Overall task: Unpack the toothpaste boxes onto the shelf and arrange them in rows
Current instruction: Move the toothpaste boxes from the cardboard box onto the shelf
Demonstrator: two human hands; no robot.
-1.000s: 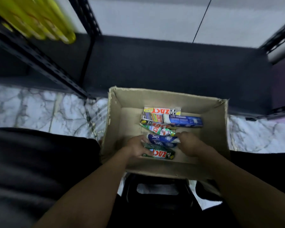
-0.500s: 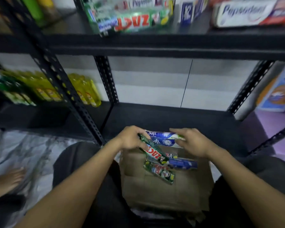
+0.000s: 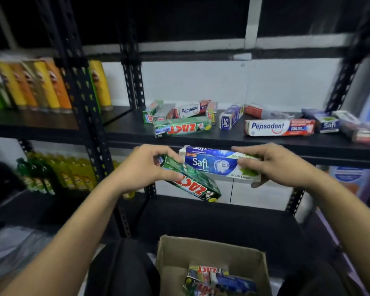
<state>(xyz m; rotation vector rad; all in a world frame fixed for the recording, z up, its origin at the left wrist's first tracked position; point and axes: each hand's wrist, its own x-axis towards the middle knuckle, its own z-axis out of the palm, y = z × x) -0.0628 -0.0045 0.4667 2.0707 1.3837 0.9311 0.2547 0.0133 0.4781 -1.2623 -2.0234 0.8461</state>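
My left hand grips a green Zact toothpaste box, tilted down to the right. My right hand holds blue and white Safi boxes, stacked and lying level. Both hands are raised just below the front edge of the black shelf. On that shelf lie several toothpaste boxes in loose disorder: a green Zact box, a Pepsodent box, another Pepsodent box and Safi boxes. The cardboard box sits low in front of me with several toothpaste boxes still inside.
Black perforated shelf posts stand left of the toothpaste bay. Tall snack cans fill the upper left shelf and yellow-green bottles the lower left one. A dark lower shelf lies behind the cardboard box. Blue packages stand at the right.
Both hands have lifted the Zact and Safi boxes out of the cardboard box up to shelf height. My view has tilted upward from the box to the shelf.
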